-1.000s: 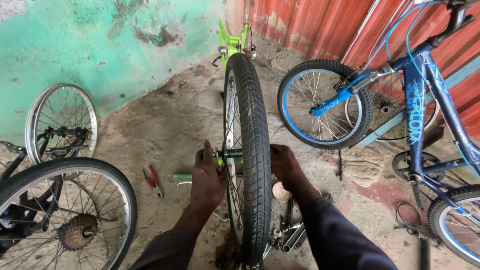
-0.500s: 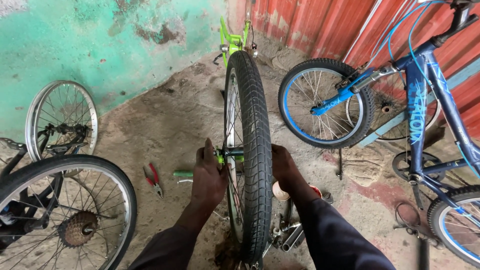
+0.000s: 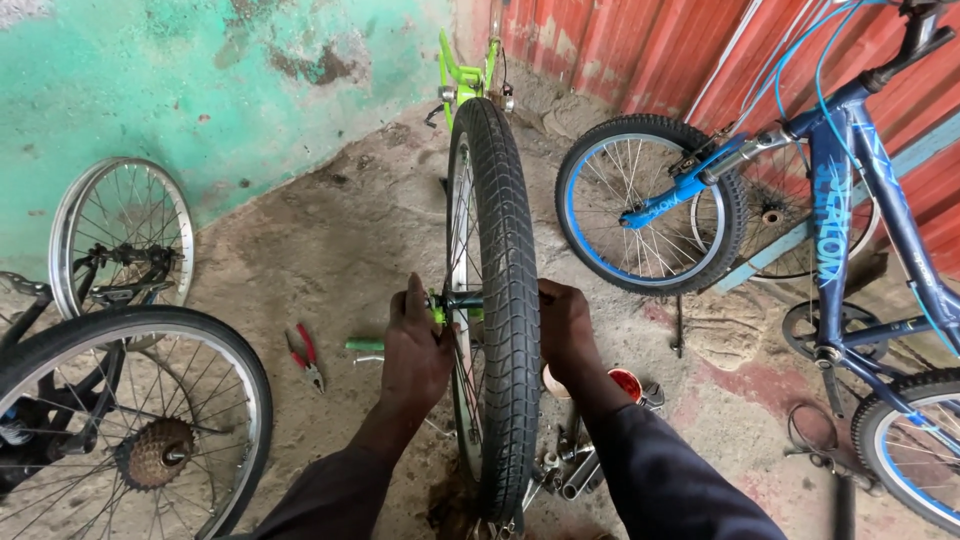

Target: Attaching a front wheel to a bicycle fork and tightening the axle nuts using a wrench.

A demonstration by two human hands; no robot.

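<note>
Both hands close on the hub axle of the upright black tyre wheel (image 3: 495, 300): left hand (image 3: 415, 345) grips the green axle end (image 3: 440, 305) on its side, right hand (image 3: 565, 335) wraps the opposite end, hidden behind the tyre. Axle axis runs left to right, between the hands; each hand sits equally near. Wheel stands directly ahead in the green frame (image 3: 465, 70). Count: one red-handled pliers (image 3: 305, 355), one cassette wheel (image 3: 120, 430), one blue bicycle (image 3: 800, 200).
</note>
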